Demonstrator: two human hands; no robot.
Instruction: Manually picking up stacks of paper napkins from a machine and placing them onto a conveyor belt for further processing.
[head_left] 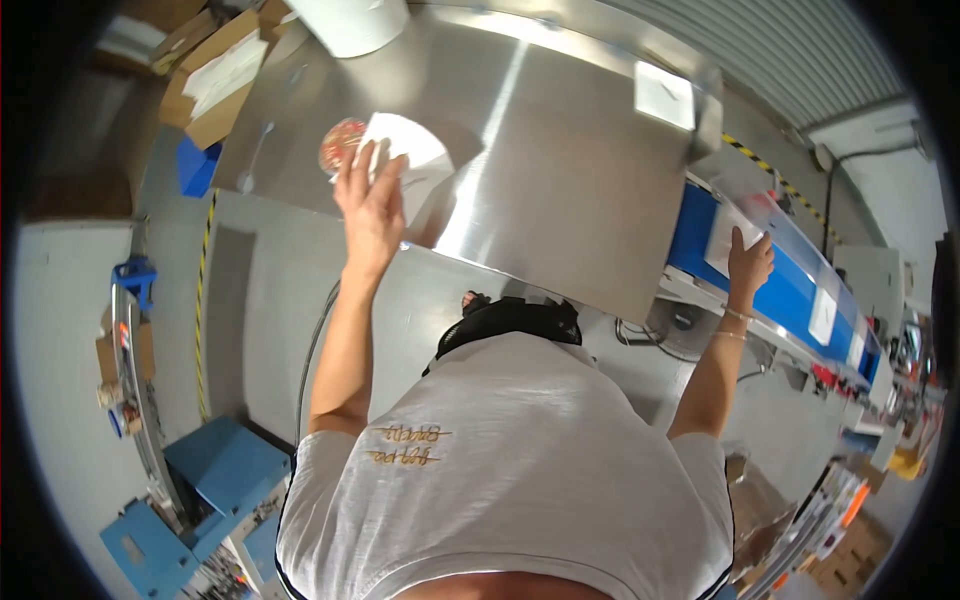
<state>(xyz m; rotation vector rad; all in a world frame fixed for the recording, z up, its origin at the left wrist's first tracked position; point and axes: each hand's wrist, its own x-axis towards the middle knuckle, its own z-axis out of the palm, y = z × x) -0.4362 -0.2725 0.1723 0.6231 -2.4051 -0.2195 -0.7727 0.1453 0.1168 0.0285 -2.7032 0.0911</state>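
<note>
My left hand (373,212) is over the metal table's near left part, its fingers closed on a white fan-shaped piece (418,148) that looks like paper or thin card. Beside it, partly covered, is a round red-patterned thing (340,145) whose kind I cannot make out. My right hand (750,264) reaches out to the blue conveyor belt (697,222) on the right. Its thumb and fingers grip a flat white packet (721,240) that lies on the belt; the fingertips are partly hidden.
A white bucket (355,22) stands at the table's far left, near an open cardboard box (215,85). On the metal table (570,180) a white square card (664,97) lies at the far right corner. More white packets (822,315) rest along the belt, beside a clear guard (790,235).
</note>
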